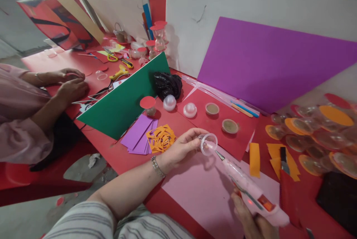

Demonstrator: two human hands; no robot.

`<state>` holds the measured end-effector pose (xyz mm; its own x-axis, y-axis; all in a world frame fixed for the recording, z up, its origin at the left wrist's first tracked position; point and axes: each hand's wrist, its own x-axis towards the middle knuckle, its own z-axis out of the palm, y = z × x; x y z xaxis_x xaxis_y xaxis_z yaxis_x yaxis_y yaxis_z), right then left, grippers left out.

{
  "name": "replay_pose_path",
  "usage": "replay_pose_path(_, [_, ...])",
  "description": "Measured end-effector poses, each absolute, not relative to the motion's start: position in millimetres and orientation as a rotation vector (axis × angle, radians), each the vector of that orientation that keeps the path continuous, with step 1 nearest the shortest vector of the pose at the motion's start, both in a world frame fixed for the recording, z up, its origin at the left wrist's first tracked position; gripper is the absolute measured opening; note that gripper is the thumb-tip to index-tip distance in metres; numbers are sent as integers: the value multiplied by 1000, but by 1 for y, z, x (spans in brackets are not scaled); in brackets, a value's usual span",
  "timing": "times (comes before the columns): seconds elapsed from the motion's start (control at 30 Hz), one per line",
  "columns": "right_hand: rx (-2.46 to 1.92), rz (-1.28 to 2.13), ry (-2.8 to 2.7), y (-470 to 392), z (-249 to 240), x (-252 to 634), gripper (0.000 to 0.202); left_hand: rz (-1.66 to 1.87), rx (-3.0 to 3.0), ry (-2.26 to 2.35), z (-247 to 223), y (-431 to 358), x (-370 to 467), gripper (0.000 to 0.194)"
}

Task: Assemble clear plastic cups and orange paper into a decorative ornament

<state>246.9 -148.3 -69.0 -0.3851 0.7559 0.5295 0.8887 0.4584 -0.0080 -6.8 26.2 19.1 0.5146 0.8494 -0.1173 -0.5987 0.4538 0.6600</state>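
A small clear plastic cup point(209, 144) is pinched in my left hand point(191, 143), its open rim turned to the right. My right hand point(247, 213) grips a pink hot glue gun point(248, 187), whose metal nozzle points at the cup's rim; whether they touch I cannot tell. Below both lies a pink sheet point(192, 194). Just beyond my left hand are two cups filled with something brown, a nearer one point(230, 126) and a farther one point(212, 109), beside a white-looking plastic cup point(190, 110). Orange paper scraps point(161, 138) and purple paper strips point(139, 135) lie left of my wrist.
A green board point(125, 101) stands across the table, with a co-worker's hands point(72, 86) beyond it. Cups with orange and red discs point(320, 131) crowd the right side. A purple board point(267, 64) leans on the wall. A black bag point(167, 84) sits by the green board.
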Motion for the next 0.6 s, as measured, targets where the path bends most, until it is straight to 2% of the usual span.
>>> replay_pose_path(0.1, [-1244,-572,-2399,-148,-72,249,32,936,616,459,19,26,-7,41])
replay_pose_path(0.23, [-1241,-601,-2386,-146,-67,246,35,941,624,459,19,26,-8,40])
replay_pose_path(0.4, [-1329,-234,-2183,-135,-53,236,15,932,614,472,21,25,-8,38])
replay_pose_path(0.6, [-1569,-8,-1801,-144,-57,218,18,922,622,471,22,25,-8,37])
